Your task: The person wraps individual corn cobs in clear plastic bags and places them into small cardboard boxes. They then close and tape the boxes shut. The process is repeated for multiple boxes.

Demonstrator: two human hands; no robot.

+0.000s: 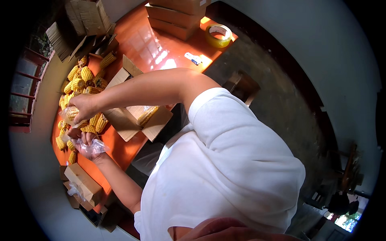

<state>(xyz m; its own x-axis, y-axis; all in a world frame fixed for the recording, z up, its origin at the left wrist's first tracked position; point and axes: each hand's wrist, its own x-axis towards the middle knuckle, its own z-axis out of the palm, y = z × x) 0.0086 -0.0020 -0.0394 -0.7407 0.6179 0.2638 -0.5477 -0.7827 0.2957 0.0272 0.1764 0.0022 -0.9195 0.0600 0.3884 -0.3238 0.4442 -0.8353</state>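
Holding: your right hand [82,105] grips a corn cob [71,113] inside a clear plastic bag [64,116].
Left hand [86,143]: closed on the bag's loose end, just below.
Risk: thin plastic could tear or slip, dropping the cob onto the table [140,40].

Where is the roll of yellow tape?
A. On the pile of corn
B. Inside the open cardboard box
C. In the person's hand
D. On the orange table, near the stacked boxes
D: the roll of tape lies flat on the orange table, beside the stacked boxes, far from both hands.
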